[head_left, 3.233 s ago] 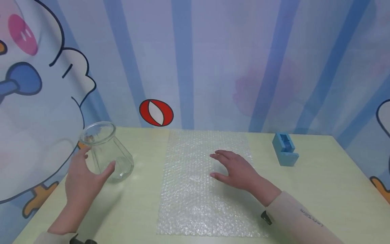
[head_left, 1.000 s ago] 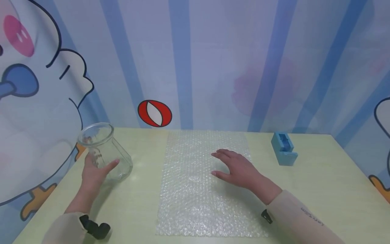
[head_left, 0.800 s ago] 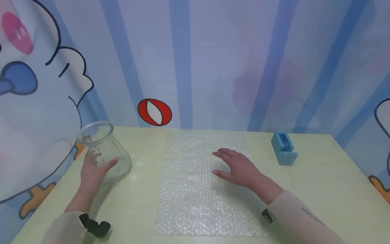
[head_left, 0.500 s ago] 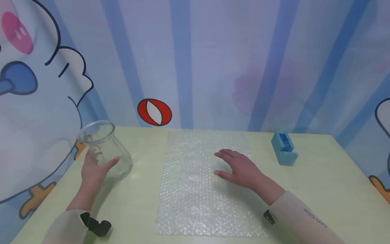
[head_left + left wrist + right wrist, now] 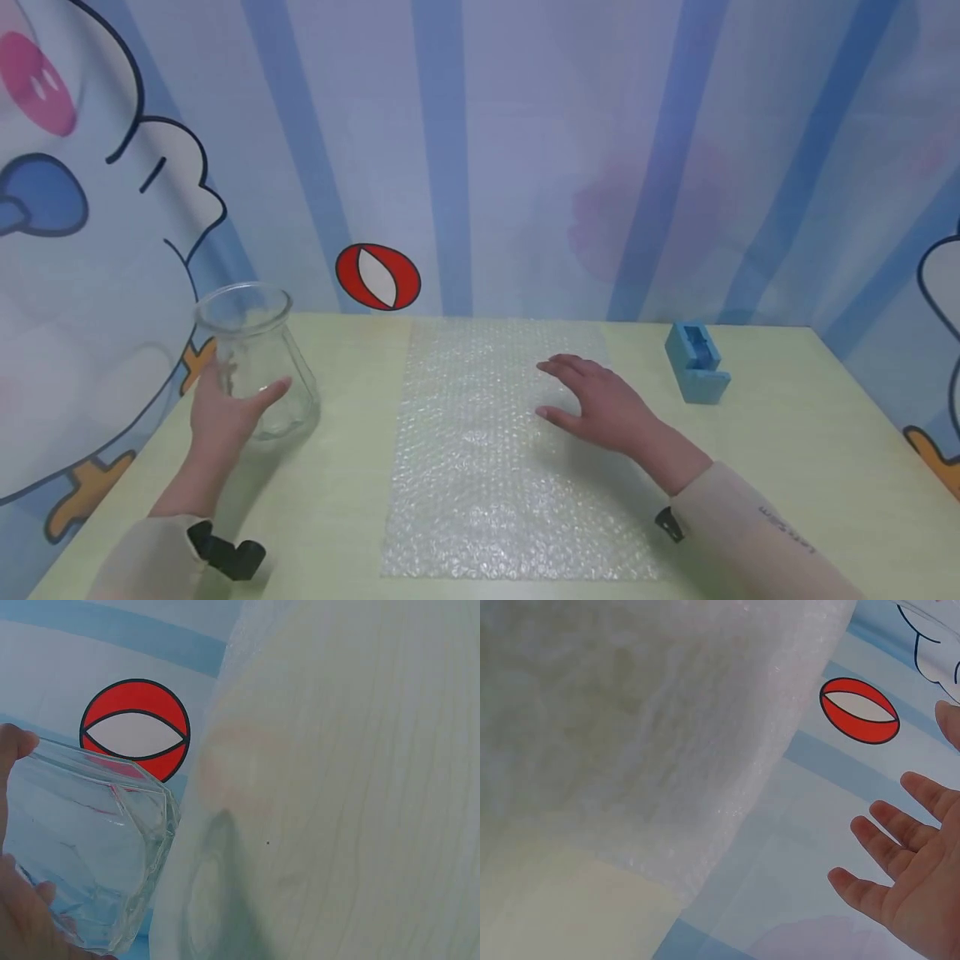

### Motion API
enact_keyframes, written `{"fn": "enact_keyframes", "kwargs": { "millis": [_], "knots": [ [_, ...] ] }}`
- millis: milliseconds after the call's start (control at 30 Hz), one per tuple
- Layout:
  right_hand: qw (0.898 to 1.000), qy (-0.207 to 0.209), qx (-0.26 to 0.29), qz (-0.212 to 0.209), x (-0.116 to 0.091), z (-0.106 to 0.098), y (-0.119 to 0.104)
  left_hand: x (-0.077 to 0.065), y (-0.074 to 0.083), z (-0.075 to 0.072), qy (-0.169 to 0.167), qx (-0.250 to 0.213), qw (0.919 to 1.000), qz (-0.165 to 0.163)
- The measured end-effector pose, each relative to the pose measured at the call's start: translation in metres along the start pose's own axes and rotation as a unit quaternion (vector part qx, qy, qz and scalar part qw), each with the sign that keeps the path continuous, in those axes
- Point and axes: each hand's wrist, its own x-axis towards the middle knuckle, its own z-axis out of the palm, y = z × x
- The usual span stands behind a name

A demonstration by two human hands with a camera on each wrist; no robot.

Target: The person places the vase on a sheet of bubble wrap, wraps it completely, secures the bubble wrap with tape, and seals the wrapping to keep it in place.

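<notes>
A clear glass jar (image 5: 281,358) with a wide round rim and faceted sides stands nearly upright at the table's left. My left hand (image 5: 221,417) grips its side, thumb across the front and fingers round behind, partly seen through the glass. In the left wrist view, the jar's base (image 5: 154,862) is close to the tabletop, with the left thumb and fingers around its body. Over a flat sheet of bubble wrap (image 5: 465,467) my right hand (image 5: 603,408) hovers, holding nothing. Its fingers (image 5: 874,844) are spread and nearly straight in the right wrist view.
A small light blue block with a recess and a lower step (image 5: 705,387) sits at the back right of the pale yellow table (image 5: 810,467). Behind the table hangs a striped blue cloth backdrop (image 5: 510,167) printed with cartoon figures and a red ball.
My left hand has closed on the jar, which was leaning and has now swung more upright, its rim a little higher. The right hand has drifted slightly right and away from me.
</notes>
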Motion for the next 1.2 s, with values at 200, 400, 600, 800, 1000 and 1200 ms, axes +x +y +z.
{"fn": "enact_keyframes", "kwargs": {
  "millis": [200, 400, 600, 800, 1000, 1200],
  "knots": [
    [1.0, 0.011, 0.004, 0.005, 0.001, -0.008, 0.0, -0.003, 0.006, -0.003, 0.009, 0.02, 0.9996, 0.019],
    [0.999, 0.024, 0.013, 0.025, 0.002, -0.012, -0.001, -0.008, 0.012, -0.004, 0.011, 0.041, 0.9981, 0.044],
    [0.999, 0.042, 0.005, 0.021, 0.006, -0.019, -0.006, -0.013, 0.024, -0.002, 0.016, 0.078, 0.9939, 0.077],
    [0.998, 0.057, -0.005, 0.03, 0.008, -0.026, -0.008, -0.018, 0.036, 0.001, 0.027, 0.11, 0.9786, 0.172],
    [0.997, 0.075, -0.01, 0.025, 0.007, -0.033, -0.011, -0.022, 0.046, 0.006, 0.036, 0.141, 0.9636, 0.224],
    [0.995, 0.096, -0.012, 0.011, 0.009, -0.037, -0.012, -0.026, 0.056, 0.012, 0.042, 0.168, 0.9558, 0.238]
  ]
}}
